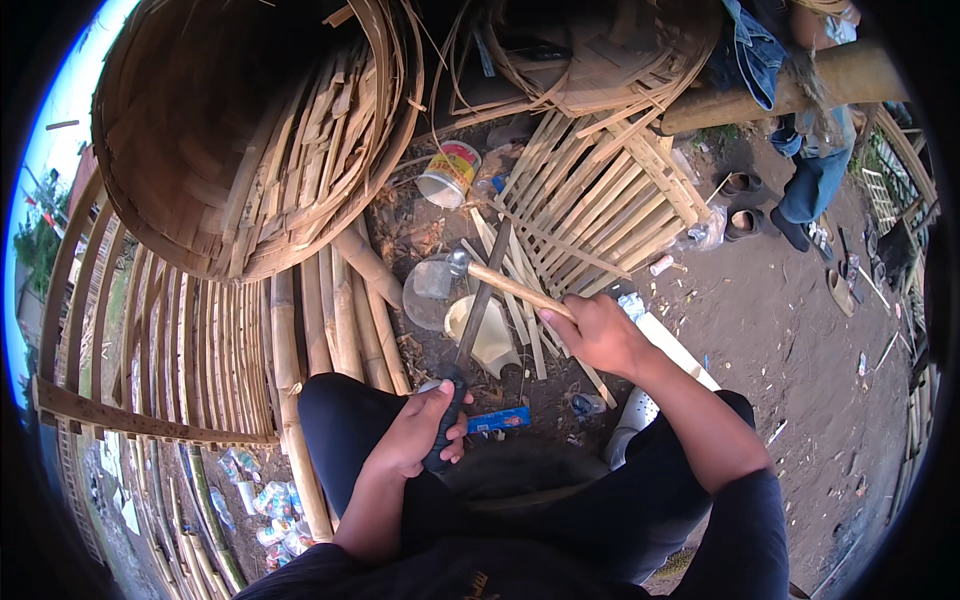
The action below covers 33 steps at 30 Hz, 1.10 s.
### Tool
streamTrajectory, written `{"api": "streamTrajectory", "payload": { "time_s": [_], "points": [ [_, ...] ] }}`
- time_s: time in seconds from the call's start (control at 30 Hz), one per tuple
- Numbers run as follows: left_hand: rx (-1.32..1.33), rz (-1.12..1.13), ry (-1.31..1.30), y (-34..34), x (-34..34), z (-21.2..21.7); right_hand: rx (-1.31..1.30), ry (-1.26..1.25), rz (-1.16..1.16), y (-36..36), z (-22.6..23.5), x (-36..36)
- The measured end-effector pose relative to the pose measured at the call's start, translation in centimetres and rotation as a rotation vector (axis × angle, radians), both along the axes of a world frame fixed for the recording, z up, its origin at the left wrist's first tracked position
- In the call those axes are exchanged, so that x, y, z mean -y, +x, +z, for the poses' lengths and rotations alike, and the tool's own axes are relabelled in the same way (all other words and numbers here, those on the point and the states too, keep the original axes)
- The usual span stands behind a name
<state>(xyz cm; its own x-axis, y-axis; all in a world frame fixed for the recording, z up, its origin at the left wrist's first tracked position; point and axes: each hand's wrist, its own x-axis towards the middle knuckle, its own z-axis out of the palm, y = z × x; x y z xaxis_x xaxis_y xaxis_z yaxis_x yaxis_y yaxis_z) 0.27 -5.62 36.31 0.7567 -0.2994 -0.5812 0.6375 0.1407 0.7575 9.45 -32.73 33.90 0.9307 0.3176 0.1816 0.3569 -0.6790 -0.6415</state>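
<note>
My left hand (415, 430) is closed around the black handle of a machete (472, 325), whose long dark blade points away from me. My right hand (605, 335) grips the wooden handle of a hammer (520, 289). The hammer's rounded metal head lies just left of the blade, and its handle crosses the blade in this view; whether they touch I cannot tell. Under the tools are a pale yellow plastic piece (482, 335), loose bamboo strips (528, 275) and a grey block (433, 279) on a round base. A blue packet (498, 419) lies near my left hand.
A large woven basket (150, 200) holding bamboo strips stands far left, above bamboo poles (345, 315) and a slatted frame (200, 350). Beyond the tools are a slatted bamboo panel (600, 200) and a bucket (450, 175). Another person's leg (815, 185) and sandals (742, 222) are at right.
</note>
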Motion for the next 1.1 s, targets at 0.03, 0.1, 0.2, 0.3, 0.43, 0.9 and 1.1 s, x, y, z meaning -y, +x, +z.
{"api": "streamTrajectory", "payload": {
  "time_s": [0.03,0.1,0.2,0.3,0.43,0.9,1.1],
  "points": [
    [-0.002,0.002,-0.003,-0.3,-0.5,-0.1,-0.019,0.04,-0.012,0.1,1.7,-0.7],
    [0.01,0.006,-0.005,-0.6,-0.9,-0.2,-0.034,0.178,-0.028,-0.3,4.4,-1.4],
    [0.038,0.034,0.017,-0.9,-0.9,-0.2,-0.05,0.216,-0.039,-0.8,4.2,-1.0],
    [0.036,0.088,0.068,-0.2,-0.8,-0.2,-0.016,0.033,-0.039,-0.8,1.2,-0.1],
    [0.031,0.14,0.073,-0.7,-1.2,-0.4,0.018,0.13,-0.037,-1.3,3.5,-0.3],
    [0.046,0.084,0.097,-0.7,-0.8,-0.5,-0.008,0.168,-0.012,-2.1,1.9,-1.0],
    [0.048,0.109,0.105,-0.6,-0.9,-0.7,-0.077,-0.072,-0.047,-1.9,2.9,-0.7]
  ]
}}
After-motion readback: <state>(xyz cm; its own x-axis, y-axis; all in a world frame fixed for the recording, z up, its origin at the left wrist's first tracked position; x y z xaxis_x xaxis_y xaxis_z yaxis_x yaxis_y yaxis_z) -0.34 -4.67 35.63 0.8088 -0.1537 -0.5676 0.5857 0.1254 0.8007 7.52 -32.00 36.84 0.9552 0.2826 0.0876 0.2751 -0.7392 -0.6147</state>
